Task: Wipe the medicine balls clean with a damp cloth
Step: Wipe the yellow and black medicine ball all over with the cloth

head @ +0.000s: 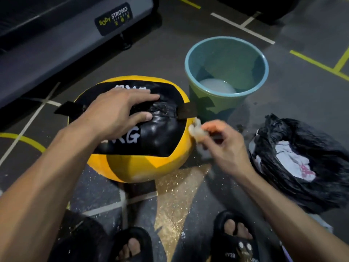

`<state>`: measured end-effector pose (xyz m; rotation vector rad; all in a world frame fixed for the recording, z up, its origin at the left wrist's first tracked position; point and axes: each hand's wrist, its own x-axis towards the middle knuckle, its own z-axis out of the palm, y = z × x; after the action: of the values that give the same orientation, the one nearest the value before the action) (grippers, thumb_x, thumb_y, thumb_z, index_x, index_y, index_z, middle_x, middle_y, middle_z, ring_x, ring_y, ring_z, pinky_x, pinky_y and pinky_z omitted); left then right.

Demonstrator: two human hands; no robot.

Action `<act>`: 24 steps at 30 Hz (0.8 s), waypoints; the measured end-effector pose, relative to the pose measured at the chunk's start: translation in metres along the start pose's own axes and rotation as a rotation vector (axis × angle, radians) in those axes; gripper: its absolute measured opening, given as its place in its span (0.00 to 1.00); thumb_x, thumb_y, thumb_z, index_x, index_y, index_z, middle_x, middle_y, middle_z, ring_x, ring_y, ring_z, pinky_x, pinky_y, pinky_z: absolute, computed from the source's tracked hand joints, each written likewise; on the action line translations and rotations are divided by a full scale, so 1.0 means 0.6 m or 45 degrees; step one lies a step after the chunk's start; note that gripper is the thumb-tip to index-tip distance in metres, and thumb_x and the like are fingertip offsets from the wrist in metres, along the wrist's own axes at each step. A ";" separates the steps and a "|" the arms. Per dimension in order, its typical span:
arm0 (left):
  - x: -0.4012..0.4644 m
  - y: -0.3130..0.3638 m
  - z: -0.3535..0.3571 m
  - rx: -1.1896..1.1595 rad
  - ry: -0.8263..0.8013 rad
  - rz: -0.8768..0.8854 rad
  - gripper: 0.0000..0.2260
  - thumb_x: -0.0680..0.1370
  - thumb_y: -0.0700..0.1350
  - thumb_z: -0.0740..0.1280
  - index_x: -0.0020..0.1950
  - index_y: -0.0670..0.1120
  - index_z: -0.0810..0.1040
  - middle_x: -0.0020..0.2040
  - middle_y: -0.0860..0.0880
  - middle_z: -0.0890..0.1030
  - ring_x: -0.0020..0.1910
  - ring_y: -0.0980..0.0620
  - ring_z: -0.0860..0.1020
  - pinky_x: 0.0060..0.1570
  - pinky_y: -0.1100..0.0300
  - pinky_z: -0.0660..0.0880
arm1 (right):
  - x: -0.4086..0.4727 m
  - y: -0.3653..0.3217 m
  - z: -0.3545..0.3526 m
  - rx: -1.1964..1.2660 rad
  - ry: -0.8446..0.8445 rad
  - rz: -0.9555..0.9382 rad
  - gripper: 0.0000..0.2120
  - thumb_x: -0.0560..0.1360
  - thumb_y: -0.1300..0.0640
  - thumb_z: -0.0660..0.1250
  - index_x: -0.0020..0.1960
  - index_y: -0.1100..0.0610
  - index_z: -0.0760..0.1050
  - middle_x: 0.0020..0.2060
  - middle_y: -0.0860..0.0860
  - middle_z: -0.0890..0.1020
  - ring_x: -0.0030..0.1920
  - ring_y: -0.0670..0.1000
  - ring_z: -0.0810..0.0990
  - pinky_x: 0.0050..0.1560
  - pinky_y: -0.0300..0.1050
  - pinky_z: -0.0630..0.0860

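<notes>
A yellow and black medicine ball (143,163) with white "KG" lettering sits on the dark floor in front of me. My left hand (117,112) lies flat on its black top panel, fingers spread and straight. My right hand (224,146) pinches a small wet white cloth (196,129) and holds it against the ball's yellow right side. The cloth is blurred.
A teal bucket (226,53) holding water stands just behind the ball on the right. A black plastic bag (294,148) with white cloth inside lies at the right. A grey gym machine (56,44) fills the upper left. The floor (175,188) near my sandalled feet is wet.
</notes>
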<state>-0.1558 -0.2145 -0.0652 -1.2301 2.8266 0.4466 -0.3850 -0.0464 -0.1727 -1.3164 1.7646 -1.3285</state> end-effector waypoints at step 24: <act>0.096 -0.008 -0.035 -0.038 -0.027 -0.064 0.20 0.82 0.57 0.66 0.75 0.64 0.72 0.74 0.53 0.76 0.71 0.43 0.74 0.68 0.50 0.70 | 0.001 -0.052 0.079 0.059 0.050 -0.111 0.03 0.78 0.55 0.71 0.51 0.51 0.78 0.43 0.52 0.81 0.40 0.55 0.81 0.41 0.57 0.78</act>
<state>-0.1902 -0.2643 -0.0544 -1.2911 2.7743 0.4984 -0.3334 -0.0657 -0.1601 -1.3645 1.7089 -1.4435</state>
